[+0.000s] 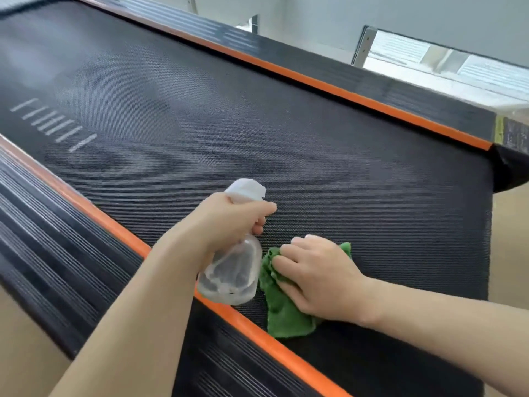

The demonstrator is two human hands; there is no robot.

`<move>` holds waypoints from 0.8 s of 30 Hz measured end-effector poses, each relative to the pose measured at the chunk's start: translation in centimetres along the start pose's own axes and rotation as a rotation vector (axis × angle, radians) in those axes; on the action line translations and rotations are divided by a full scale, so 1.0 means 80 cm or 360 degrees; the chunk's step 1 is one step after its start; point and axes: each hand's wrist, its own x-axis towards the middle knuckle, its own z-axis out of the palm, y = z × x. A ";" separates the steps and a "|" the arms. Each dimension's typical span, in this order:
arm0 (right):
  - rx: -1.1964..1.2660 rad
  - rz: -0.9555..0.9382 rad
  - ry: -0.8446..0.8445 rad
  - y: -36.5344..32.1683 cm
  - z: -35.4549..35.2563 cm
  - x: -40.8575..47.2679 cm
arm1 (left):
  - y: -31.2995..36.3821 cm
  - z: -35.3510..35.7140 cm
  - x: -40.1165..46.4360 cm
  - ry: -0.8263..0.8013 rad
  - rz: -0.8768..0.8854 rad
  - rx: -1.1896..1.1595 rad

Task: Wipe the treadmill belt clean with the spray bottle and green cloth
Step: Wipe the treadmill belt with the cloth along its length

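Your 2 bare arms reach in from the bottom of the view, and both of your hands are busy over the treadmill belt (286, 124). Your left hand (229, 222) grips the neck of the spray bottle (229, 276), with your fingers curled round it and 1 finger out front by the trigger. That bottle is clear, with a white top (247, 188), and it tilts so its fat bottom hangs over the near orange strip (114, 222). Its white top points out across the belt. Your right hand (312, 276) lies on the green cloth (286, 319), fingers a bit bent, pressing it down on the belt. You cannot tell if those fingers pinch the cloth or just push on it. Most of the cloth sticks out under your palm toward you, and a small green corner (346, 247) peeks out past your knuckles. Cloth and bottle sit just beside each other, close to the near edge of the belt. Black and bumpy, the belt has a row of short white lines (54, 126) printed far off to the left. Another orange strip (315, 81) runs along the far side. Dark ribbed side rails (43, 239) lie outside both strips.
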 end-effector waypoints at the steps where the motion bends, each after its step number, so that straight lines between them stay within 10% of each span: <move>1: -0.0041 0.0058 0.0036 0.001 0.009 0.018 | 0.000 -0.007 -0.003 0.0025 0.0005 -0.0002; 7: -0.0171 0.0598 0.0206 -0.027 0.049 0.135 | 0.009 -0.049 -0.028 0.0099 -0.0016 -0.0179; 18: 0.0075 -0.0333 -0.0224 -0.032 -0.018 -0.031 | 0.006 -0.047 -0.057 -0.0064 -0.0051 -0.0080; 24: -0.0044 0.0276 0.0080 -0.033 0.028 0.083 | 0.006 -0.048 -0.057 -0.0012 -0.0010 -0.0067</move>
